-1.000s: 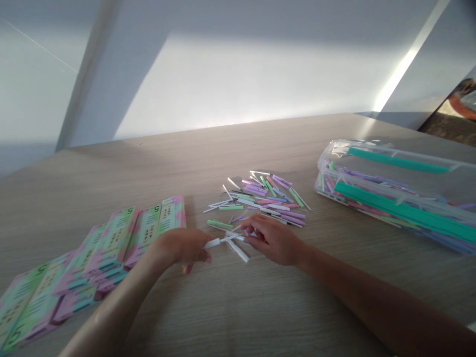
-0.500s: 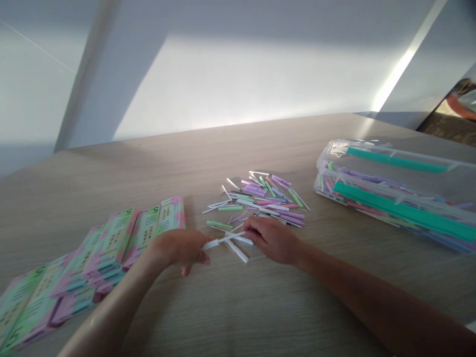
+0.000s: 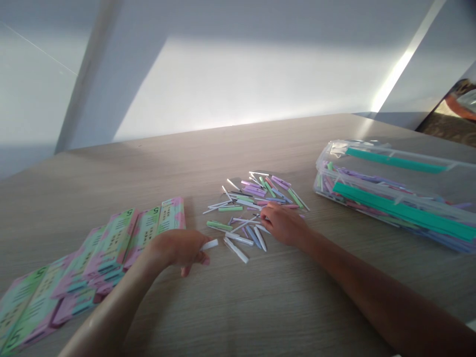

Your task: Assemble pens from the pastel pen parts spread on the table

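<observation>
My left hand [image 3: 188, 249] is closed round a short white plastic tube [image 3: 210, 244], like a pen barrel or cap, whose end sticks out past the fingertips. To the right, my right hand [image 3: 281, 221] reaches down into a loose pile of pen parts [image 3: 241, 208], its fingertips pinched together. Whatever lies between those fingertips is hidden. The pile mixes thin white sticks with green, purple, pink and blue barrels. Nearer to me lie a white pen piece [image 3: 236, 250], a blue-grey piece [image 3: 254, 237] and another white piece [image 3: 261, 238].
Several pink and green printed boxes [image 3: 111, 243], some stacked, run along the left. On the right stands a clear plastic container [image 3: 403, 210] with teal strips, holding many coloured pen parts. A pale wall [image 3: 238, 84] rises behind the wooden table [image 3: 208, 153].
My right hand has moved away from the left hand, to the right and slightly farther into the pile. The thin white stick between the hands is gone from there. My left hand stays put.
</observation>
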A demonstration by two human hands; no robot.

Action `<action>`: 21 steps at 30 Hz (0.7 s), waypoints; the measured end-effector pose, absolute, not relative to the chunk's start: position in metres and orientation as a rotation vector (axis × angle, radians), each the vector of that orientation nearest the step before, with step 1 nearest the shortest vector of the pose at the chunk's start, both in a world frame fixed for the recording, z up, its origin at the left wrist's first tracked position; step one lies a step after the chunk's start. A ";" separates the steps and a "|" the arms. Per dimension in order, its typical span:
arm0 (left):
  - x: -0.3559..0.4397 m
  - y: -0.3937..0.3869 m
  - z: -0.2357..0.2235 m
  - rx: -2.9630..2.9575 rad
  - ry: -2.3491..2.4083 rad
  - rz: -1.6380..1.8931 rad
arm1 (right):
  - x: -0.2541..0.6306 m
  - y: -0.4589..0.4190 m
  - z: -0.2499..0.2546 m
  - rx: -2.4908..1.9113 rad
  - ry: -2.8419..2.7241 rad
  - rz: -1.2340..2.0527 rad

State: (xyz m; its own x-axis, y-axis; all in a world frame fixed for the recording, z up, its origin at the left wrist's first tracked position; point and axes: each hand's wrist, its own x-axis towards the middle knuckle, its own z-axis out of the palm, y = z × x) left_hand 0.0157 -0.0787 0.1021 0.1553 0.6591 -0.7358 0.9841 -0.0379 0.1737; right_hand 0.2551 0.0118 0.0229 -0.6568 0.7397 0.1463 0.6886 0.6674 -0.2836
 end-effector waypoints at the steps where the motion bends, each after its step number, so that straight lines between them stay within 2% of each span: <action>1: 0.016 -0.079 0.102 1.771 1.573 -0.620 | 0.255 0.012 0.023 -1.162 -2.619 0.290; 8: 0.018 -0.080 0.103 1.770 1.583 -0.645 | 0.275 0.032 0.028 -1.385 -2.630 0.220; 21: 0.017 -0.080 0.103 1.782 1.550 -0.646 | 0.269 0.022 0.028 -1.360 -2.887 0.046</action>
